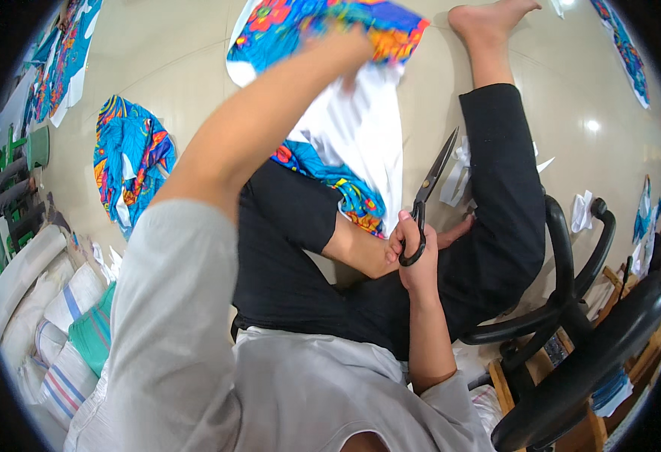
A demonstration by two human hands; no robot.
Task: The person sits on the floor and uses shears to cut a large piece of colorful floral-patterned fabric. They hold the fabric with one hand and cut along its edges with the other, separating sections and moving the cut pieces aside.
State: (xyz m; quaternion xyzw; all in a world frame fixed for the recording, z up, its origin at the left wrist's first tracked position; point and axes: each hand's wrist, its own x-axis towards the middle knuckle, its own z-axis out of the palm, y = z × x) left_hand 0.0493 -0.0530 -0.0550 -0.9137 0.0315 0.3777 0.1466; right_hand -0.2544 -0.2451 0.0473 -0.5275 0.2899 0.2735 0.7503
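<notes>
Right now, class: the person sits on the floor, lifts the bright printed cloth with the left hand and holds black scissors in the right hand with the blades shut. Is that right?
Not quite. The head view shows the scissors with blades open, not shut. The rest holds: the left hand lifts the printed cloth, and the right hand holds the scissors.

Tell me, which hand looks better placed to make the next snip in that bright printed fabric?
Probably the right hand: its fingers are already through the handles of the black scissors, whose blades point up toward the colourful fabric. The left hand is raised, gripping the fabric's upper part.
</notes>
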